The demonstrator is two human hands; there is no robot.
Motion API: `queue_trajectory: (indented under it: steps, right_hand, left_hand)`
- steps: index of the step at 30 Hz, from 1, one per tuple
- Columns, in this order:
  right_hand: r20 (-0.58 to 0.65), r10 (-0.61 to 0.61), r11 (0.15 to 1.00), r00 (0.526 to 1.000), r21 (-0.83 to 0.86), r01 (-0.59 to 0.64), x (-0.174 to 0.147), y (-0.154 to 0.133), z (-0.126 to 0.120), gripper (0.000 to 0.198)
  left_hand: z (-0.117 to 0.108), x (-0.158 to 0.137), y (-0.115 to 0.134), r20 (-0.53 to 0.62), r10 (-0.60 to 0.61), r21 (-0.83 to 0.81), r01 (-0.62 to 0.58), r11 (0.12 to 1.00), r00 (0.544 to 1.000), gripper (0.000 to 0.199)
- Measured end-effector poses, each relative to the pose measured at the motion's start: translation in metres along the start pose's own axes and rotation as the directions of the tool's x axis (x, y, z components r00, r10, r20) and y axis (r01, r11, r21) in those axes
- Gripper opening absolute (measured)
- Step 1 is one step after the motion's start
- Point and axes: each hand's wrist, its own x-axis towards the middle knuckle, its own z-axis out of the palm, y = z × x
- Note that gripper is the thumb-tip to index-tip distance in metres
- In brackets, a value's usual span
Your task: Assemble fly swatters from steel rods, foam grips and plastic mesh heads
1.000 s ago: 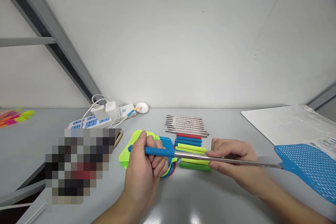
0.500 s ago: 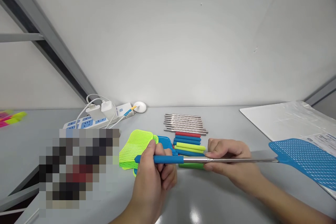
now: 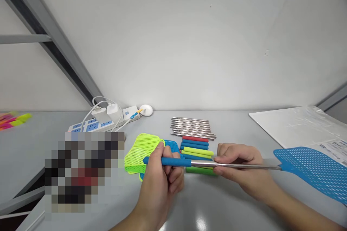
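Observation:
A fly swatter (image 3: 238,166) with a blue handle, a thin metal telescopic rod and a blue mesh head lies level across both hands, above the table. My left hand (image 3: 165,173) is wrapped round the blue foam handle, thumb on top. My right hand (image 3: 241,160) pinches the metal rod between thumb and fingers, just past the thicker sleeve. Behind my left hand are stacked yellow-green swatter heads (image 3: 142,148) with blue ones (image 3: 172,146) partly hidden. Red, blue, yellow and green handle sleeves (image 3: 195,144) lie in a row behind the rod.
Several metal rods (image 3: 191,126) lie side by side near the wall. A power strip (image 3: 93,126) with white chargers and cables stands at the left, beside a blurred-out patch. A white wrapped board (image 3: 287,124) lies at the right. Colourful items (image 3: 16,120) sit far left.
The blue mesh head has come closer to my right hand, so less of the thin rod shows. My left hand keeps its grip on the handle. The view has shifted slightly.

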Motion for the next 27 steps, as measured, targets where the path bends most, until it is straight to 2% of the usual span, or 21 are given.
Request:
queue_trajectory:
  steps: [3, 8, 10, 15, 18, 22, 27]
  right_hand:
    - [-0.005, -0.003, 1.0, 1.0, -0.013, 0.003, -0.002, -0.001, 0.0, 0.025]
    - [-0.057, 0.084, 0.996, 0.995, -0.022, -0.085, -0.001, -0.002, -0.006, 0.016]
    - [-0.072, 0.094, 0.996, 0.993, 0.003, -0.094, 0.0, 0.0, -0.006, 0.012]
    - [-0.021, 0.089, 0.993, 0.996, 0.076, -0.087, -0.003, 0.002, 0.0, 0.015]
    - [-0.01, 0.072, 0.996, 0.997, 0.056, -0.071, -0.005, -0.003, 0.001, 0.019]
    - [0.035, 0.092, 0.996, 0.995, 0.016, -0.093, -0.006, -0.007, -0.003, 0.021]
    - [-0.034, 0.11, 0.992, 0.993, 0.07, -0.107, -0.005, 0.005, -0.002, 0.009]
  left_hand:
    - [0.0, 0.001, 0.004, -0.006, 0.05, 0.022, -0.05, 0.999, 0.999, 0.053]
    - [-0.003, 0.006, 0.014, -0.058, 0.165, -0.025, -0.166, 0.986, 0.985, 0.049]
    - [-0.003, 0.005, 0.011, -0.048, 0.145, -0.031, -0.147, 0.989, 0.988, 0.049]
    - [0.002, -0.003, 0.003, -0.017, 0.016, 0.016, -0.015, 1.0, 1.0, 0.053]
    - [0.004, -0.003, 0.011, 0.008, 0.108, 0.049, -0.109, 0.993, 0.994, 0.052]
    - [0.005, 0.002, 0.02, -0.014, 0.249, 0.027, -0.248, 0.968, 0.968, 0.05]
    - [0.002, 0.002, 0.006, 0.022, 0.169, 0.011, -0.169, 0.986, 0.985, 0.05]
